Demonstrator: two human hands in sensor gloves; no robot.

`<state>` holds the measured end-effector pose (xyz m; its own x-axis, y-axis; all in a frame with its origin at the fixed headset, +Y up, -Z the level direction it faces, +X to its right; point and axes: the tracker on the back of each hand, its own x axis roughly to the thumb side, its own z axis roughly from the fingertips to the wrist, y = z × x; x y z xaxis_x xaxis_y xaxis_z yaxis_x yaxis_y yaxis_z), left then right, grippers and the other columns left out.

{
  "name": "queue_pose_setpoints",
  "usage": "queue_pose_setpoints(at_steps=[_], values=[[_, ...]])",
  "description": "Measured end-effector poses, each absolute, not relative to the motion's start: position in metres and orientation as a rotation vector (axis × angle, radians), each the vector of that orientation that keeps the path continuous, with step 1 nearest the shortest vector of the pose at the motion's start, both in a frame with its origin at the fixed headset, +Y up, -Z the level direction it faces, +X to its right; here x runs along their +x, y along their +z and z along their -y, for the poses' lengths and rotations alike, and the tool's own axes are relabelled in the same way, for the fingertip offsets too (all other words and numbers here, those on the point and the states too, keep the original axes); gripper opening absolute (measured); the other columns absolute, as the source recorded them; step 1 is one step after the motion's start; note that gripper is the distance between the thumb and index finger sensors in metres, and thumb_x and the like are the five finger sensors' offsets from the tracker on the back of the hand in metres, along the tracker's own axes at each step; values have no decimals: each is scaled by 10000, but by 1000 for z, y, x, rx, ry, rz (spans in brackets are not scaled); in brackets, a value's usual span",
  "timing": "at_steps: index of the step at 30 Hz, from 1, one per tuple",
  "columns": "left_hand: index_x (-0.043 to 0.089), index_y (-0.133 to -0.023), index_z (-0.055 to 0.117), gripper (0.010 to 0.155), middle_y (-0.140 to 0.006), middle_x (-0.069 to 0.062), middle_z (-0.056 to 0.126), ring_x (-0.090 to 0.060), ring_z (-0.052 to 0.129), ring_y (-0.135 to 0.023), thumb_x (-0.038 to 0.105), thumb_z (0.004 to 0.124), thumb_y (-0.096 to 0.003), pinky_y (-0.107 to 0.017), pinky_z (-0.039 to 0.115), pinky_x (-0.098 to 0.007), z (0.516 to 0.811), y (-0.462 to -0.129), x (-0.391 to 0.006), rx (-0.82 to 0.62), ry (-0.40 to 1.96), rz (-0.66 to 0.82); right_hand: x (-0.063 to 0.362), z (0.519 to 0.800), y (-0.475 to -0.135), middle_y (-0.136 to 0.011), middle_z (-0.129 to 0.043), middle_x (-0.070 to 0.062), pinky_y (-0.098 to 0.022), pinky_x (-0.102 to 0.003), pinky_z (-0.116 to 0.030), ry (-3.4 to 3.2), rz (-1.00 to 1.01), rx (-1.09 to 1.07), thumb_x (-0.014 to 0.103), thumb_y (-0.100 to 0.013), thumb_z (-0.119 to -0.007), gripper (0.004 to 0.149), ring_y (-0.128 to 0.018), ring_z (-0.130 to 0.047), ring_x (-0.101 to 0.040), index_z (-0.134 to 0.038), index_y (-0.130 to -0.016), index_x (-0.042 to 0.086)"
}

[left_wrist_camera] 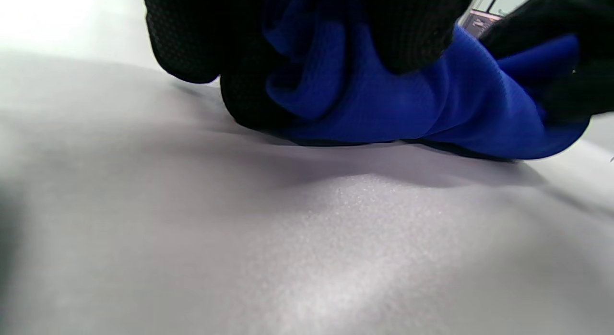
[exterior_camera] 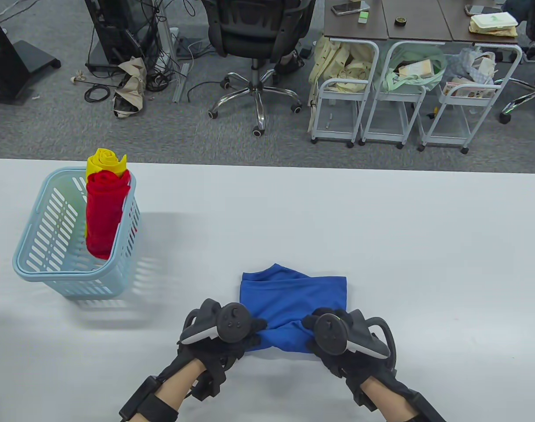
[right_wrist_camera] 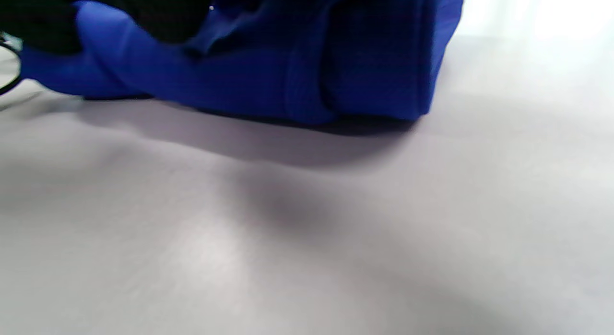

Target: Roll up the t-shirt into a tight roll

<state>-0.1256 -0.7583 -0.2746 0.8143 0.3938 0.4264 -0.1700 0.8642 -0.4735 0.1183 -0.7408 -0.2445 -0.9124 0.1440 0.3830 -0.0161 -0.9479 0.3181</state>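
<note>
A blue t-shirt (exterior_camera: 293,296) lies folded on the white table (exterior_camera: 381,228), its near end rolled up. My left hand (exterior_camera: 245,332) grips the left end of that roll; in the left wrist view its gloved fingers (left_wrist_camera: 240,61) curl round the blue cloth (left_wrist_camera: 383,109). At the roll's right end my right hand (exterior_camera: 313,332) holds the cloth; the right wrist view shows the blue roll (right_wrist_camera: 288,76) with dark fingers (right_wrist_camera: 168,18) over it. The unrolled part stretches away from me.
At the left stands a light blue basket (exterior_camera: 43,259) holding a red roll (exterior_camera: 102,215) and a yellow roll (exterior_camera: 104,162) upright. Beyond the table's far edge are an office chair (exterior_camera: 258,44) and white carts (exterior_camera: 364,88).
</note>
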Motion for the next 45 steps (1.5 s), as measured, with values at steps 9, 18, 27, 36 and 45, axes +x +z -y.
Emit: queue_pose_setpoints(at_steps=[9, 18, 27, 36, 45], values=[[409, -1108, 537, 562, -961, -29, 861, -251, 913, -777, 515, 609, -561, -707, 696, -526, 756, -263, -117, -344, 155, 575, 115, 754, -251, -1077, -536, -85, -702, -522, -542, 3008, -574, 597, 378, -577, -639, 578, -937, -631, -319, -397, -1086, 248], [306, -1125, 498, 703, -1149, -79, 554, -302, 660, -989, 564, 710, -506, -763, 595, -551, 754, -243, -92, -202, -158, 640, 143, 757, -264, -954, -678, -109, -537, -444, -702, 2627, -809, 538, 399, -567, -569, 567, -689, -820, -245, -451, -1074, 174], [225, -1032, 716, 540, -870, -20, 941, -203, 981, -689, 452, 704, -542, -618, 809, -458, 755, -260, -107, -382, 182, 604, 132, 742, -253, -1121, -373, -109, -691, -508, -534, 3005, -521, 513, 449, -566, -716, 663, -994, -546, -339, -360, -1101, 285], [296, -1112, 577, 563, -808, -16, 984, -199, 1006, -619, 455, 613, -573, -581, 823, -451, 760, -273, -124, -460, 375, 525, 113, 758, -247, -1149, -335, -94, -718, -541, -483, 3070, -607, 635, 489, -543, -705, 748, -1033, -478, -367, -268, -1120, 303], [359, -1138, 507, 686, -1130, -100, 649, -323, 739, -960, 624, 623, -516, -729, 650, -544, 754, -248, -101, -285, 17, 635, 129, 752, -258, -1007, -618, -87, -628, -491, -619, 2888, -682, 585, 413, -558, -644, 579, -815, -732, -303, -450, -1087, 282]])
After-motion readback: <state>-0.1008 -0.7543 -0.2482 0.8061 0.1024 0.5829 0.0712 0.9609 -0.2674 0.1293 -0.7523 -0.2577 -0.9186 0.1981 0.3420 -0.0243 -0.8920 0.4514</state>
